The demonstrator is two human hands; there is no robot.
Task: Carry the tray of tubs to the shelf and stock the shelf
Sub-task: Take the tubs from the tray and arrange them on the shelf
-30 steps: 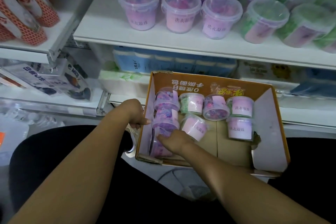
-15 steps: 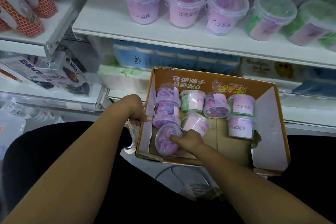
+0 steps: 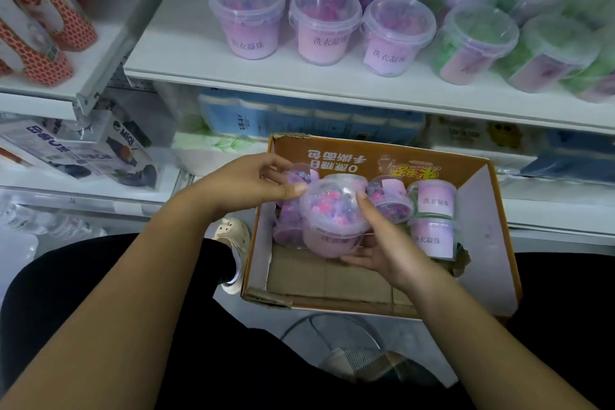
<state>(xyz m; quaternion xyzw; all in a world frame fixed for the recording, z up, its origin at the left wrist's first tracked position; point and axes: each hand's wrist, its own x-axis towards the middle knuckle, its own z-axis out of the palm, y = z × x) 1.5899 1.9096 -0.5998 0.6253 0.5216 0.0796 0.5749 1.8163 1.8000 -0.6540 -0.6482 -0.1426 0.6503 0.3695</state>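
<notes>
Clear plastic with a purple body: the tub (image 3: pixel 332 220) is held above the near-left part of the cardboard tray (image 3: pixel 482 243), with pink and blue beads visible through its lid. The right hand (image 3: pixel 382 250) grasps it from below and from the right, thumb on the lid. The left hand (image 3: pixel 246 186) has its thumb tip at the lid's left rim and its fingers curled beyond; whether they grip cannot be determined.

Just right of the right hand, two labelled tubs (image 3: pixel 436 200) in the tray read 洗衣凝珠. The tray's far wall carries inverted print, of which 手撕面包 is legible.

Beyond the hands, the shelf (image 3: pixel 186 50) bears purple tubs (image 3: pixel 324 27) with the same label, and farther right green tubs (image 3: pixel 476 43). Below that shelf lie blue packs (image 3: pixel 299 116). Left of the left hand lies a carton (image 3: pixel 100 150) marked MIQI. Beside the left wrist is a pale shoe (image 3: pixel 234 233), and nearer than the hands a wire fan grille (image 3: pixel 359 366).
</notes>
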